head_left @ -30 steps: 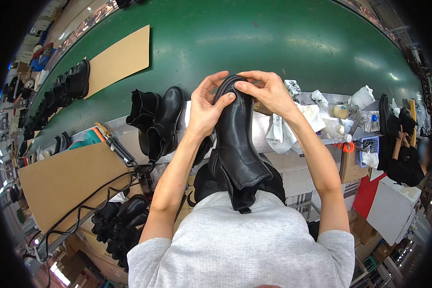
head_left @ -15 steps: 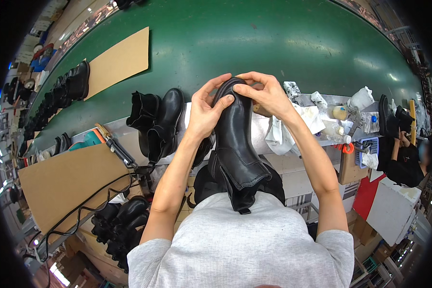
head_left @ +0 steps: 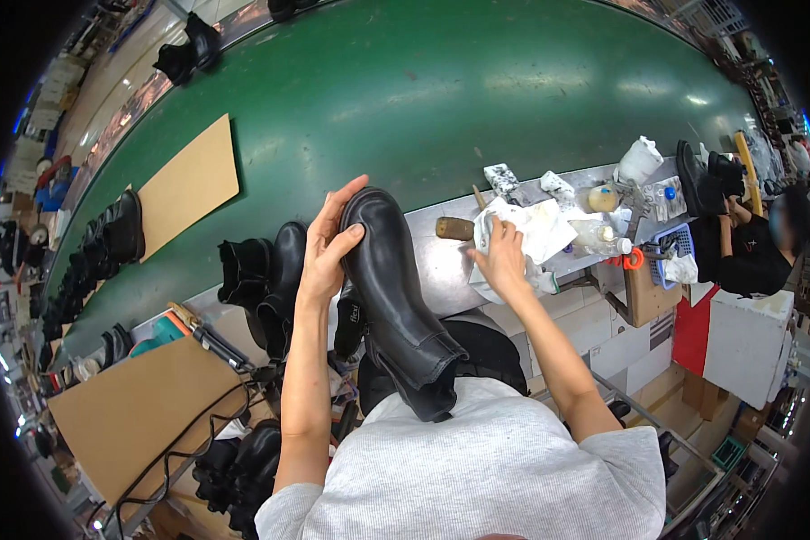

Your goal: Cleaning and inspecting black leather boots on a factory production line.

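Observation:
A black leather ankle boot [head_left: 391, 270] lies slanted across my front, its toe pointing away and its shaft against my grey shirt. My left hand [head_left: 324, 252] grips it near the toe, thumb on top and fingers behind the left side. To the right, my right hand [head_left: 504, 261] is open, fingers apart, with the fingertips at the edge of a crumpled white cloth [head_left: 540, 232]; whether they pinch it is unclear. Left of the cloth sits a stubby brown handle-like piece [head_left: 454, 229]. Another pair of black boots [head_left: 283, 270] stands just left of my left hand.
A green bench [head_left: 360, 108] stretches ahead, bearing a cardboard sheet [head_left: 193, 184] and a row of black boots [head_left: 108, 229]. Rightward are a clear plastic bottle [head_left: 603, 238], orange-handled scissors [head_left: 634, 259] and a blue basket [head_left: 675, 247]. A co-worker [head_left: 765, 247] handles boots at far right.
My right hand has let go of the boot's toe and moved right to the white cloth. My left hand keeps hold of the boot, which has shifted left and nearer. The view has turned.

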`<action>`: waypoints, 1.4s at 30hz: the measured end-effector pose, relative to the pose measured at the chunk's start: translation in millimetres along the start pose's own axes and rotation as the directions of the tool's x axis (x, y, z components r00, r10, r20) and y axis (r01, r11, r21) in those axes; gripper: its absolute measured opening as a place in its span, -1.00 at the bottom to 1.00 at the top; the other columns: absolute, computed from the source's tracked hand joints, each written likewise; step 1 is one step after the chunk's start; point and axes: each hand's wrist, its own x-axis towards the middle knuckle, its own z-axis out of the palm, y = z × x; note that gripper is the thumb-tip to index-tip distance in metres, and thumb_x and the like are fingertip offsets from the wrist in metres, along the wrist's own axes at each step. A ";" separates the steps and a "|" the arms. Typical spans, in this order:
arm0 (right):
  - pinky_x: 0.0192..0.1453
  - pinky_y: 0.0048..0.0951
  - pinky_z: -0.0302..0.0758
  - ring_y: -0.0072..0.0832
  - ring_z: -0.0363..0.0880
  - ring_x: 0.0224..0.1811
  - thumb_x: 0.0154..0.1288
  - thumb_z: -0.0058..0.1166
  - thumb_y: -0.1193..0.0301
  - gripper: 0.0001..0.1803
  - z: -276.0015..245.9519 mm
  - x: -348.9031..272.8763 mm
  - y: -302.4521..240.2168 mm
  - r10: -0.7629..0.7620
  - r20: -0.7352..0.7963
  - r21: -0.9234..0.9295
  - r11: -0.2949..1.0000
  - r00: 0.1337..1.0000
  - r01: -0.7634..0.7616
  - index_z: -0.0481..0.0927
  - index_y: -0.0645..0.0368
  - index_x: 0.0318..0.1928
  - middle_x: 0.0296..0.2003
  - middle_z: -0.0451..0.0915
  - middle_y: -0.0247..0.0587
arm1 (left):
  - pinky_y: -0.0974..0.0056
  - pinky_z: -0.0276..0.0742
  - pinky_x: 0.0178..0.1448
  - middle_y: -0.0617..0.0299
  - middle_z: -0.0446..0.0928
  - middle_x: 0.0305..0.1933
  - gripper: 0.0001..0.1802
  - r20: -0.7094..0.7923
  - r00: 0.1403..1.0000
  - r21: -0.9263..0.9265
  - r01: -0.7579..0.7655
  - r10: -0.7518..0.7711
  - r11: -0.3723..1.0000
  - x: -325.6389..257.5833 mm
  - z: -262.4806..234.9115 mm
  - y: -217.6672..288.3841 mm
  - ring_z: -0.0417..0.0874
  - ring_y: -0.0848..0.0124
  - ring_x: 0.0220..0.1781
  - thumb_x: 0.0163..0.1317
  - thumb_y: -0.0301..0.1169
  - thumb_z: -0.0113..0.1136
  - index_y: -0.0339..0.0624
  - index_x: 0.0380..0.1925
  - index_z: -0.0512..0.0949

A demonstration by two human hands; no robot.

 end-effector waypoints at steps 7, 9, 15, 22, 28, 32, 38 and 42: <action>-0.02 -0.20 0.45 -0.07 0.49 -0.13 0.05 0.11 0.60 -0.47 48.6 -0.7 15.2 -0.098 -0.036 0.353 0.930 0.995 0.104 0.36 0.34 0.10 -0.16 0.44 0.10 | 0.36 0.29 0.20 0.20 0.46 -0.02 -0.33 0.051 0.996 -0.070 0.075 -0.072 0.995 17.1 12.3 -10.8 0.47 0.43 0.03 -0.08 -0.31 0.27 -0.27 0.10 0.36; -0.04 -0.25 0.47 -0.12 0.52 -0.18 0.06 0.12 0.57 -0.54 40.5 5.2 4.8 -0.161 0.154 0.565 0.824 0.975 0.046 0.41 0.35 0.04 -0.19 0.48 0.05 | 0.36 0.30 0.19 0.20 0.46 -0.03 -0.32 0.064 0.995 -0.077 0.079 -0.074 0.994 18.1 14.9 -14.5 0.47 0.43 0.02 -0.08 -0.31 0.27 -0.26 0.11 0.36; -0.04 -0.18 0.48 0.01 0.52 -0.18 0.07 0.12 0.51 -0.58 -17.7 42.6 66.0 0.014 -0.296 -0.170 0.983 0.955 -0.067 0.45 0.32 -0.01 -0.09 0.49 0.12 | 0.36 0.34 0.16 0.20 0.46 -0.04 -0.32 0.030 0.995 -0.075 0.094 -0.092 0.993 14.5 17.9 -5.9 0.48 0.44 0.01 -0.09 -0.33 0.26 -0.25 0.11 0.34; -0.01 -0.14 0.47 -0.01 0.50 -0.09 0.07 0.01 0.57 -0.67 7.2 45.9 106.3 0.250 -0.007 -0.143 0.958 0.968 -0.248 0.46 0.30 -0.09 -0.12 0.49 0.15 | 0.33 0.33 0.21 0.12 0.45 0.06 -0.36 0.020 0.999 -0.049 0.033 -0.032 0.998 23.2 24.2 -6.2 0.47 0.40 0.06 -0.05 -0.34 0.24 -0.24 0.10 0.34; -0.03 -0.16 0.46 -0.07 0.46 -0.13 0.08 0.09 0.48 -0.77 9.1 37.9 104.3 0.093 -0.196 -0.107 0.988 0.976 -0.115 0.54 0.26 -0.20 -0.26 0.51 0.05 | 0.30 0.40 0.20 -0.03 0.43 0.15 -0.41 0.062 0.996 -0.119 0.065 -0.058 0.991 25.4 21.9 -10.1 0.50 0.35 0.08 -0.02 -0.36 0.22 -0.23 0.07 0.33; -0.06 -0.16 0.46 -0.06 0.48 -0.18 0.06 0.11 0.48 -0.79 13.5 41.2 118.6 0.009 -0.238 -0.038 0.999 0.971 -0.019 0.59 0.26 -0.24 -0.31 0.53 0.00 | 0.30 0.43 0.17 -0.05 0.44 0.13 -0.41 0.067 0.996 -0.127 0.064 -0.056 0.990 27.0 23.0 -9.4 0.51 0.35 0.06 -0.01 -0.37 0.22 -0.23 0.07 0.32; -0.15 -0.17 0.49 -0.09 0.55 -0.29 0.07 0.10 0.51 -0.88 -1.4 21.7 50.9 -0.118 -0.042 0.325 0.937 0.992 0.125 0.61 0.26 -0.35 -0.39 0.58 0.00 | 0.22 0.49 0.15 -0.08 0.43 0.10 -0.43 0.068 0.997 -0.179 0.041 -0.029 0.983 29.8 24.0 -8.9 0.50 0.22 0.13 0.00 -0.35 0.22 -0.23 0.05 0.30; -0.32 -0.29 0.51 -0.23 0.61 -0.41 0.16 0.12 0.38 -0.83 -6.9 33.2 67.1 0.122 -0.202 0.377 0.926 0.972 -0.038 0.59 0.24 -0.31 -0.39 0.58 -0.02 | 0.10 0.54 0.12 -0.12 0.40 0.09 -0.44 0.096 0.995 -0.250 0.063 -0.040 0.966 29.6 19.8 -8.2 0.46 0.07 0.18 0.01 -0.38 0.17 -0.24 0.05 0.27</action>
